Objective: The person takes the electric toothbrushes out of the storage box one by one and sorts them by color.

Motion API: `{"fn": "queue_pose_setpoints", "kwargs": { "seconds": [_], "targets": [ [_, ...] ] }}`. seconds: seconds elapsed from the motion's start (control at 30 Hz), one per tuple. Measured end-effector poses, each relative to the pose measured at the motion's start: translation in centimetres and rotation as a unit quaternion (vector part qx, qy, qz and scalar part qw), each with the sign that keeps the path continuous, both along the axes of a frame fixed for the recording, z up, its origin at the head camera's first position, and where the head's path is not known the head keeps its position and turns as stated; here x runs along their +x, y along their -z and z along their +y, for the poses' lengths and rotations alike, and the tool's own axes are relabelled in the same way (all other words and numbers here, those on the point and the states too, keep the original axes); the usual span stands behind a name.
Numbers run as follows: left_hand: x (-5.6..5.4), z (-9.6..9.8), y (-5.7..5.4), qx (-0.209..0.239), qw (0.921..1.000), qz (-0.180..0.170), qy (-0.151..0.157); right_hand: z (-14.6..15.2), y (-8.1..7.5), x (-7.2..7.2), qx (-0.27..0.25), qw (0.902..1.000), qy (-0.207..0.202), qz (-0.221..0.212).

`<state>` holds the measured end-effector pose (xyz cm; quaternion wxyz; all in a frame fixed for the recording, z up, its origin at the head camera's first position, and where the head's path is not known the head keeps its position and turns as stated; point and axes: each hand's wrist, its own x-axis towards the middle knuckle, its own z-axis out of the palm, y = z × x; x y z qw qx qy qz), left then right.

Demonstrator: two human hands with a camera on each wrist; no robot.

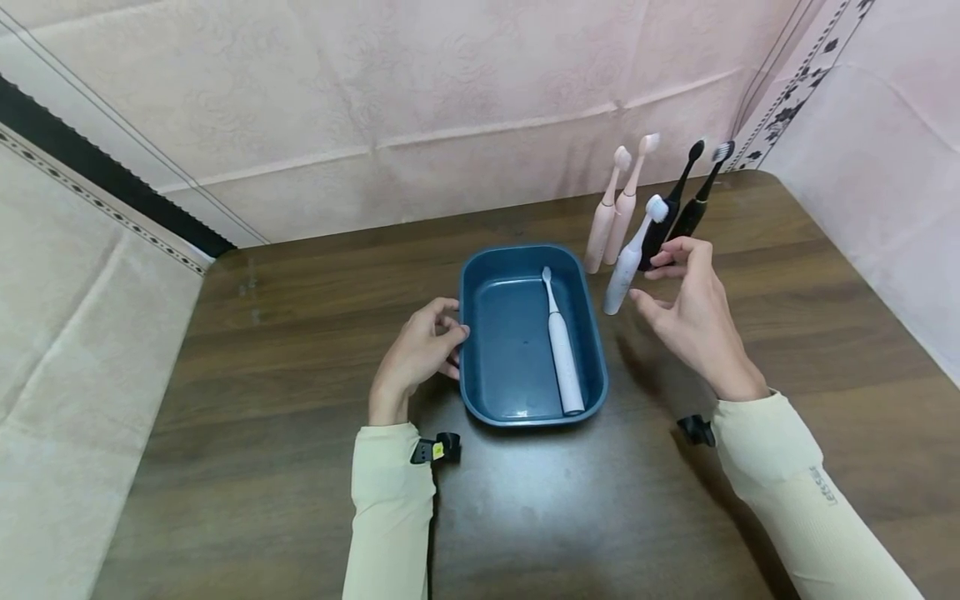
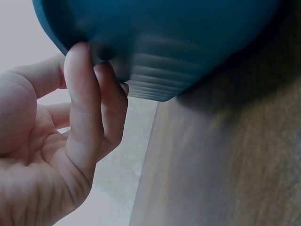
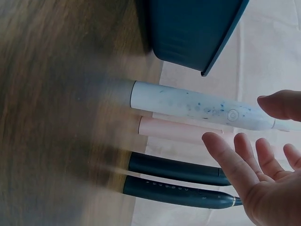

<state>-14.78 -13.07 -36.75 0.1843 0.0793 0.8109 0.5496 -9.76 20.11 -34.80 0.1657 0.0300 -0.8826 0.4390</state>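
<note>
My left hand holds the left rim of a blue plastic tray, its curled fingertips against the outer wall. Inside the tray, along the right side, lies a white electric toothbrush. To the right of the tray, a white electric toothbrush with blue specks stands upright on the table. My right hand is beside it, thumb and fingers spread apart with nothing gripped. In the right wrist view the thumb overlaps the upper end of this toothbrush.
Two pink electric toothbrushes stand behind the speckled one. Two black electric toothbrushes stand close to my right fingers. The wooden table ends at a pale cloth along the back, with more cloth at both sides.
</note>
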Motion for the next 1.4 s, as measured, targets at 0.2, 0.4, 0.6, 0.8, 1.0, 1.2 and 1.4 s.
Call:
{"fn": "queue_pose_setpoints", "kwargs": {
  "seconds": [0.2,0.4,0.6,0.8,1.0,1.2,1.4],
  "targets": [
    [0.0,-0.1,0.0,0.000,1.0000,0.000,-0.002,-0.4,-0.3,0.2,-0.007,0.9999,-0.010,0.002],
    [0.0,-0.1,0.0,-0.001,1.0000,-0.001,-0.003,-1.3,-1.3,0.6,-0.006,0.9995,-0.026,0.015],
    [0.0,-0.1,0.1,0.002,1.0000,-0.001,-0.002,-2.8,-2.3,0.6,-0.007,0.9980,-0.054,0.031],
    [0.1,-0.1,-0.1,0.000,1.0000,0.000,-0.003,-4.6,-3.1,0.1,0.005,0.9956,-0.081,0.048],
    [0.0,0.0,0.0,0.007,1.0000,0.000,-0.001,-6.0,-4.0,-0.3,0.016,0.9932,-0.101,0.054],
    [0.0,0.0,0.0,0.015,0.9999,0.002,0.004,-6.7,-5.0,-0.8,0.049,0.9928,-0.102,0.039],
    [0.0,-0.2,0.0,0.020,0.9998,0.006,0.006,-7.9,-6.8,-1.7,0.065,0.9924,-0.105,0.006]
  ]
}}
